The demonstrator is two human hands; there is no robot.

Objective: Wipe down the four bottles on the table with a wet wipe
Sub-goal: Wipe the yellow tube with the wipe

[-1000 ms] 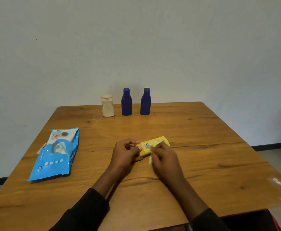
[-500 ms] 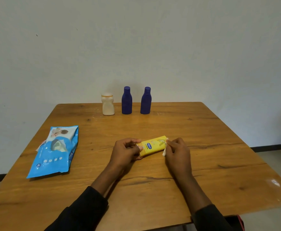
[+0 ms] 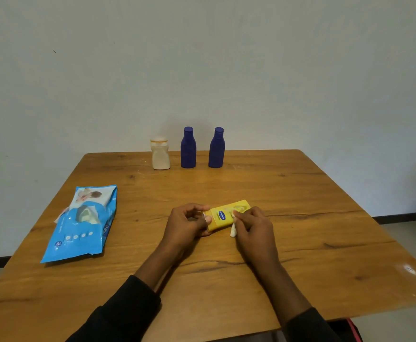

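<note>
Plain grey wall backs the wooden desk (image 3: 300,193). Near the desk's middle, the left hand (image 3: 187,224) closes its fingers round one end of a yellow bottle (image 3: 226,215) lying on its side, while the right hand (image 3: 254,227) pinches a white wet wipe (image 3: 233,230) against it. Along the far edge stand a cream bottle (image 3: 160,156) and two blue bottles (image 3: 188,149). A blue wipes pack (image 3: 81,228) lies by the left edge.

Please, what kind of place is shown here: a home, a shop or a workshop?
Probably a plain room in a home, though this is uncertain. A bare wooden table stands against an undecorated white wall, and it holds only toiletry bottles and a pack of wet wipes.
</note>
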